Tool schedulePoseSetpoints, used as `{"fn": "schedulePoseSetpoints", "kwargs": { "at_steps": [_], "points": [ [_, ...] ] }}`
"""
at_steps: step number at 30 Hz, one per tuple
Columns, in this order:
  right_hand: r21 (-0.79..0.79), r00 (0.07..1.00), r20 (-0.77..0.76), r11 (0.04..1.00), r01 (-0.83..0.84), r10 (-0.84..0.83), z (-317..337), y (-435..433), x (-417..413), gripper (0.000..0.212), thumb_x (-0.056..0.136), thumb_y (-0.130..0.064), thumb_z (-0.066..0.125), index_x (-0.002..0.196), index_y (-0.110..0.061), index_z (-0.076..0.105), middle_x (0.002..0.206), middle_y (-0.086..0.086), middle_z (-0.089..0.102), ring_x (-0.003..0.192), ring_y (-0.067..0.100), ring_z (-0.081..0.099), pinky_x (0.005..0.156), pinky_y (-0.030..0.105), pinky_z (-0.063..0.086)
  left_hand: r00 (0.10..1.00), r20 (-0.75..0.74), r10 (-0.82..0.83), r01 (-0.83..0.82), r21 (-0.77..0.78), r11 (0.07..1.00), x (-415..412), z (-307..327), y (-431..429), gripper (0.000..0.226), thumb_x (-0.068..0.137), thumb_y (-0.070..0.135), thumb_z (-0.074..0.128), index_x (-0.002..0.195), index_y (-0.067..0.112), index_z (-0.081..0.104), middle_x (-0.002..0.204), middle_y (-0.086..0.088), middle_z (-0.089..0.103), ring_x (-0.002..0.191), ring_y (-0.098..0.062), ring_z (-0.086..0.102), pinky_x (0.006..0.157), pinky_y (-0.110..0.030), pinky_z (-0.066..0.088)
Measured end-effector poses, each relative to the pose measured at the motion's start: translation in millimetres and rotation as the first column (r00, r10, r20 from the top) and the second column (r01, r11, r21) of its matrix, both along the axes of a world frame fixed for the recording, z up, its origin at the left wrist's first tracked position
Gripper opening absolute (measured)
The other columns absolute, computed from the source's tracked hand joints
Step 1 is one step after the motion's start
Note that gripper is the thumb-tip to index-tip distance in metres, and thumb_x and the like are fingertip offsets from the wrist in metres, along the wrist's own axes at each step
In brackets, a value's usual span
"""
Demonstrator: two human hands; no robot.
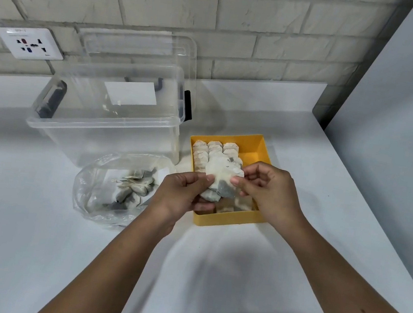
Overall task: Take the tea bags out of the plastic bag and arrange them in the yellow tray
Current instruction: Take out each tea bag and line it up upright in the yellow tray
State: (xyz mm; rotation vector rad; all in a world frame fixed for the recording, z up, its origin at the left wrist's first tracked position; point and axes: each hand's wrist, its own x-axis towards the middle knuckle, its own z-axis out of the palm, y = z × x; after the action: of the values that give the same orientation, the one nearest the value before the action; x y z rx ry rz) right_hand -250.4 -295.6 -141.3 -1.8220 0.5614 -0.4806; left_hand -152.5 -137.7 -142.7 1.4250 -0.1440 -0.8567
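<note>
Left grip (183, 193) and right grip (270, 190) are pinching clumped tea bags (223, 177) over the yellow tray (227, 222); loosening either risks dropping some.

The 2 bare forearms reach in from the near edge of the desk (27, 236) and converge toward its middle. The left grip (181, 192) curls fingers and thumb round a small bunch of tea bags (223, 183). The right grip (269, 192), just beside it, pinches the uppermost bag between thumb and forefinger.
</note>
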Motion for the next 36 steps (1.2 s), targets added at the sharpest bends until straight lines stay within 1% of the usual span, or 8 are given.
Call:
{"fn": "schedulePoseSetpoints", "kwargs": {
  "at_steps": [4,8,11,14,18,22,28,36],
  "points": [
    [0.114,1.000,0.002,0.993,-0.030,0.030,5,-6,-1,0.015,0.081,-0.011,0.077,0.085,-0.004,0.064,0.077,0.009,0.071,0.060,0.017,0.067,0.062,0.021,0.054,1.000,0.017,0.021,-0.022,0.013,1.000,1,1,-2,0.014,0.093,0.017,0.067,0.097,0.005,0.074,0.091,-0.018,0.076,0.075,-0.025,0.073,0.064,-0.025,0.061],
    [0.062,1.000,0.001,0.998,-0.028,0.028,20,-29,-2,0.014,0.084,-0.008,0.073,0.087,-0.001,0.061,0.076,0.013,0.071,0.066,0.022,0.071,0.068,0.026,0.058,0.998,0.046,0.048,-0.048,0.015,0.999,4,2,1,0.014,0.094,0.017,0.065,0.093,0.007,0.075,0.087,-0.015,0.077,0.066,-0.024,0.072,0.058,-0.025,0.059],
    [-0.045,0.977,-0.184,0.992,-0.122,0.111,26,-46,-5,0.011,0.083,-0.009,0.074,0.087,-0.008,0.064,0.074,0.010,0.072,0.068,0.022,0.072,0.072,0.028,0.058,0.996,0.054,0.073,-0.073,0.000,0.997,6,2,3,0.013,0.094,0.015,0.065,0.091,0.006,0.073,0.081,-0.012,0.077,0.066,-0.022,0.073,0.056,-0.023,0.058],
    [-0.108,0.884,-0.416,0.953,-0.283,0.215,19,-51,-6,0.009,0.083,-0.011,0.075,0.089,-0.013,0.067,0.074,0.006,0.072,0.065,0.016,0.072,0.068,0.025,0.057,0.995,0.055,0.078,-0.078,-0.004,0.997,5,2,3,0.011,0.094,0.014,0.065,0.091,0.006,0.073,0.078,-0.009,0.077,0.066,-0.019,0.074,0.056,-0.023,0.058],
    [-0.094,0.781,-0.559,0.915,-0.393,0.278,6,-49,-1,0.013,0.085,-0.012,0.074,0.094,-0.017,0.064,0.075,0.001,0.070,0.066,0.012,0.072,0.065,0.021,0.055,0.995,0.069,0.074,-0.077,0.037,0.996,5,-2,2,0.011,0.094,0.016,0.066,0.091,0.009,0.074,0.079,-0.008,0.077,0.063,-0.019,0.072,0.058,-0.023,0.059],
    [-0.131,0.740,-0.619,0.896,-0.425,0.261,-2,-48,5,0.020,0.085,-0.014,0.074,0.099,-0.018,0.062,0.078,0.001,0.069,0.067,0.013,0.072,0.064,0.019,0.053,0.995,0.067,0.073,-0.077,0.056,0.995,5,-4,1,0.012,0.094,0.016,0.066,0.094,0.007,0.074,0.081,-0.010,0.077,0.062,-0.019,0.072,0.056,-0.021,0.057],
    [-0.341,0.735,-0.669,0.832,-0.438,0.113,-12,-39,12,0.021,0.082,-0.016,0.074,0.097,-0.021,0.061,0.087,0.001,0.063,0.082,0.020,0.066,0.075,0.032,0.054,0.996,0.067,0.062,-0.066,0.062,0.996,6,-8,2,0.013,0.094,0.017,0.065,0.094,0.007,0.074,0.081,-0.010,0.077,0.067,-0.020,0.074,0.058,-0.022,0.058],
    [-0.368,0.753,-0.655,0.841,-0.396,0.068,-17,-34,14,0.033,0.079,-0.026,0.077,0.107,-0.020,0.060,0.090,-0.001,0.063,0.084,0.017,0.062,0.076,0.033,0.055,0.996,0.053,0.070,-0.073,0.045,0.996,6,-8,3,0.011,0.094,0.014,0.065,0.091,0.008,0.073,0.077,-0.009,0.077,0.066,-0.018,0.074,0.056,-0.021,0.057]
  ]
}}
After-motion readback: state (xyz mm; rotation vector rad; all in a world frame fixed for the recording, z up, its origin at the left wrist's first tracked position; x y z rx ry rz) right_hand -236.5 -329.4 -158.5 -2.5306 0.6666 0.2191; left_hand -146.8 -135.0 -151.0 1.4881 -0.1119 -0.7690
